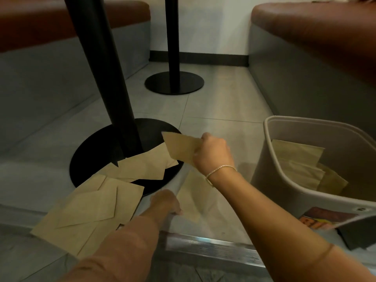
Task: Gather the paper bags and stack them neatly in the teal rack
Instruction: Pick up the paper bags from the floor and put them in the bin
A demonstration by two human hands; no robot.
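Several flat brown paper bags lie on the tile floor: a pile (87,210) at the lower left, and more (146,163) across a black round table base (95,151). My right hand (211,153) is shut on one bag (181,147) and holds it just above the base. Low on the floor, my left hand (165,202) has its fingers curled on the edge of another bag (193,196). The rack (264,176), a tub that looks grey in this light, stands to the right of my right arm with a few bags (299,157) lying inside.
A black table pole (105,68) rises from the base. Farther back stands a second pole with its base (174,83). Brown-cushioned benches (317,37) flank the floor on both sides. A metal floor strip (209,247) runs in front of me. A colourful printed card (325,218) lies under the rack.
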